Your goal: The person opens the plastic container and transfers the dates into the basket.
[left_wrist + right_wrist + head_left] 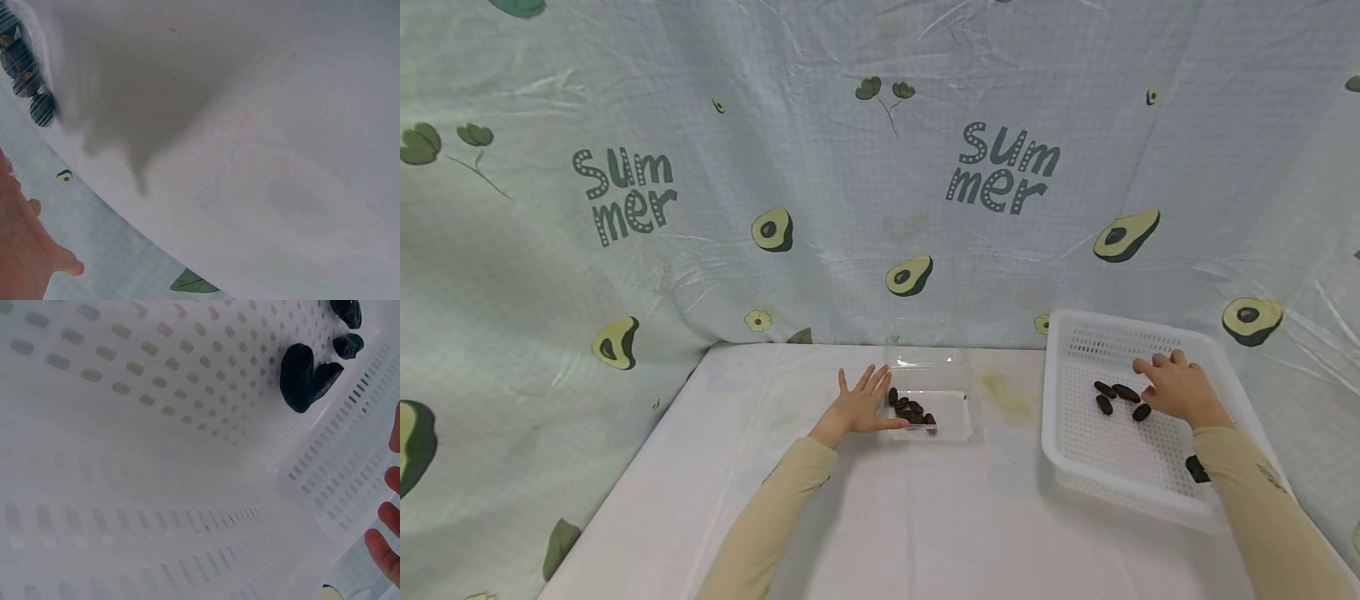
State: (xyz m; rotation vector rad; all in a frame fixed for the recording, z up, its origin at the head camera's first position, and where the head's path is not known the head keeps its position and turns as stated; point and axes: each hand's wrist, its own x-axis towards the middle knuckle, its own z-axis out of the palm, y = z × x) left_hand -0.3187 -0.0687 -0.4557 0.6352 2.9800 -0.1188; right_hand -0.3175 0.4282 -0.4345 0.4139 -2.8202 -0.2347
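Note:
My left hand [856,408] has its fingers spread at the left side of a clear plastic box [953,421], the thumb along its front edge. Several dark brown oval fruits [912,410], date-like in look, lie in the box's left part; a few also show at the corner of the left wrist view. Over a white perforated basket [1090,450] is my right hand [1180,390], fingers loosely bent beside several similar dark fruits [1126,392]. In the right wrist view its fingers [382,550] are apart, with nothing seen between them. The palm side is hidden.
The box's clear lid [925,356] is raised behind it. A black object [1197,469] shows in the basket area beside the right sleeve. A white cloth [880,517] covers the table, and an avocado-print curtain [835,167] hangs behind it.

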